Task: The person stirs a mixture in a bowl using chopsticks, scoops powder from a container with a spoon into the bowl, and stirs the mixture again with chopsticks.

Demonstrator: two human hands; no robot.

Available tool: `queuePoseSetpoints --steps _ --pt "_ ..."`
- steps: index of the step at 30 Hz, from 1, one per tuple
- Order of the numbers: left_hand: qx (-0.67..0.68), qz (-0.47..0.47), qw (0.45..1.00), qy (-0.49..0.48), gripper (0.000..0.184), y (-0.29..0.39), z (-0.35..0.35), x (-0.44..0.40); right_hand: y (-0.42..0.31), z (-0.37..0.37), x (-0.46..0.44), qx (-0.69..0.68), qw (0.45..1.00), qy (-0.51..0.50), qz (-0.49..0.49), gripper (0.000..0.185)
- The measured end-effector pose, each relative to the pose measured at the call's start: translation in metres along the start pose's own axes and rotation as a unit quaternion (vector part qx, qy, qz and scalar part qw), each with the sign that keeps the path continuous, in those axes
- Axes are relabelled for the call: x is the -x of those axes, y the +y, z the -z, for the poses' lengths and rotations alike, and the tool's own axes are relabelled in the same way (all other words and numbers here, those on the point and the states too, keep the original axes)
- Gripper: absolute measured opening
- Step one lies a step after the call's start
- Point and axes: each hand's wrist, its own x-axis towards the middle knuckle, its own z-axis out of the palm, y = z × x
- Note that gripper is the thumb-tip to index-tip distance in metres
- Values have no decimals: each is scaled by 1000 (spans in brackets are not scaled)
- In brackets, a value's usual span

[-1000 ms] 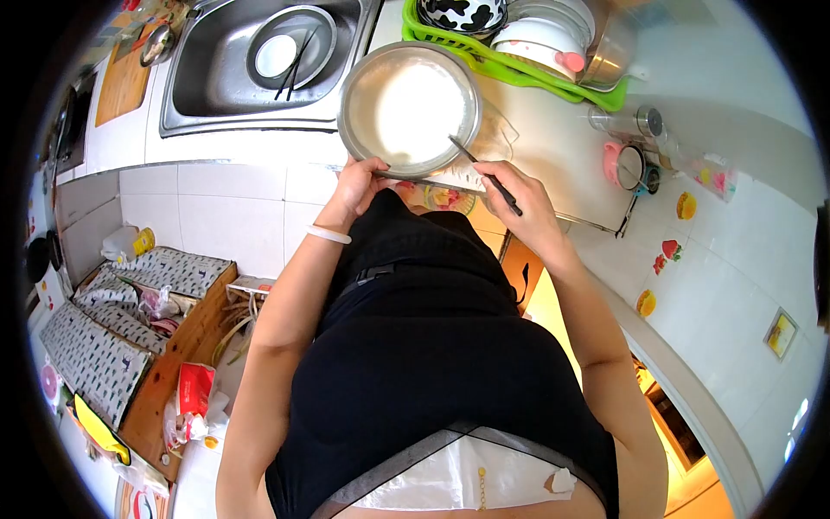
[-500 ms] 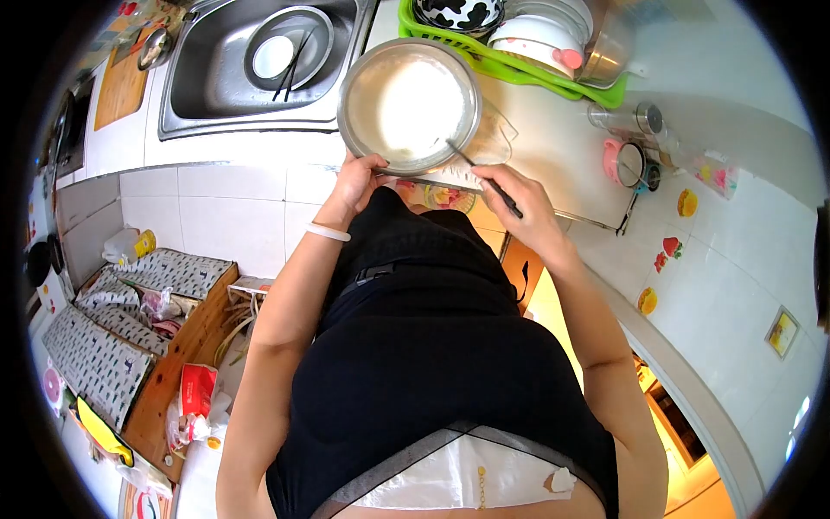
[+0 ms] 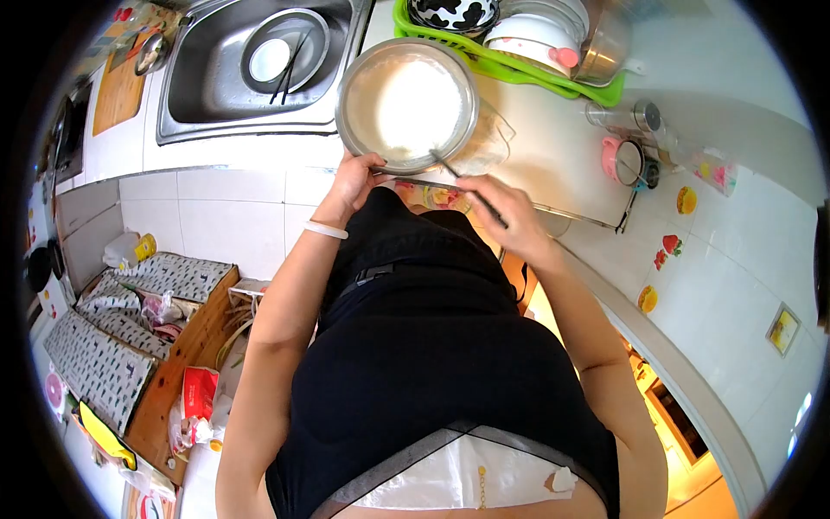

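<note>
A round metal bowl (image 3: 346,104) with a pale, whitish mixture (image 3: 406,108) inside sits at the counter's front edge. My left hand (image 3: 356,179) grips its near rim, thumb over the edge. In my right hand (image 3: 506,210) is a thin utensil with a black handle (image 3: 493,211), its fingers closed around the grip. The utensil's tip reaches the bowl's near right side, where glare and the mixture hide its exact shape.
Left of the bowl is a steel sink (image 3: 199,104) holding a basin (image 3: 316,73), a small white bowl (image 3: 270,60) and dark chopsticks (image 3: 285,78). Behind stands a green dish rack (image 3: 510,71) with bowls. A pink-handled cup (image 3: 629,163) and a clear bottle (image 3: 618,116) stand right.
My right hand and the utensil have shifted left and slightly toward my body, the tip moving along the bowl's near side. My left hand keeps its hold on the rim.
</note>
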Motion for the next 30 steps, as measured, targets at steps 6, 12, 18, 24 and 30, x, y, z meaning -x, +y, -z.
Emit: queuePoseSetpoints --steps 6,12,18,24,30 --pt "15 24 999 -27 43 -8 1 -10 19 17 -13 70 996 30 -47 24" --pt "51 74 994 -60 42 -12 -1 -19 25 15 -28 -7 995 98 -34 23" --pt "-32 80 993 -85 53 -13 15 -29 41 28 -44 -6 993 88 -83 15" --pt "-339 20 940 -8 76 60 26 -39 42 44 -67 47 997 48 -38 12" --pt "-395 9 918 -30 49 65 23 -61 35 32 -32 43 992 39 -109 11"
